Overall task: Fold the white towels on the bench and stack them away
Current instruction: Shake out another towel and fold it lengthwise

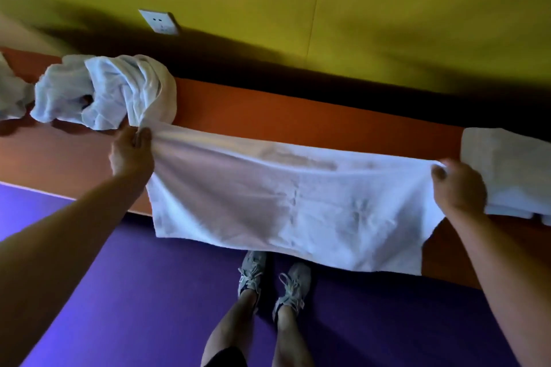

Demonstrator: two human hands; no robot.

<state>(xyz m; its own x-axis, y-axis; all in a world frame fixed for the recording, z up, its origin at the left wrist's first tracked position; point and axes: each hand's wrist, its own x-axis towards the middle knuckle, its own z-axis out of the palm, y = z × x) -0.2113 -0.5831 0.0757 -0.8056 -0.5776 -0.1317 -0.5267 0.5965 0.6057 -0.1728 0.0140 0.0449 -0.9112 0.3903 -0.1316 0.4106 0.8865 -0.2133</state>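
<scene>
A white towel is stretched wide between my hands over the orange bench, its lower edge hanging past the bench's front. My left hand pinches its upper left corner. My right hand grips its upper right corner. A crumpled heap of white towels lies on the bench at the left, just behind my left hand. At the right end sits a folded white towel, right beside my right hand.
Another bit of white cloth shows at the far left edge. A yellow-green wall with a white socket rises behind the bench. The floor is purple, and my legs and grey sneakers stand close to the bench.
</scene>
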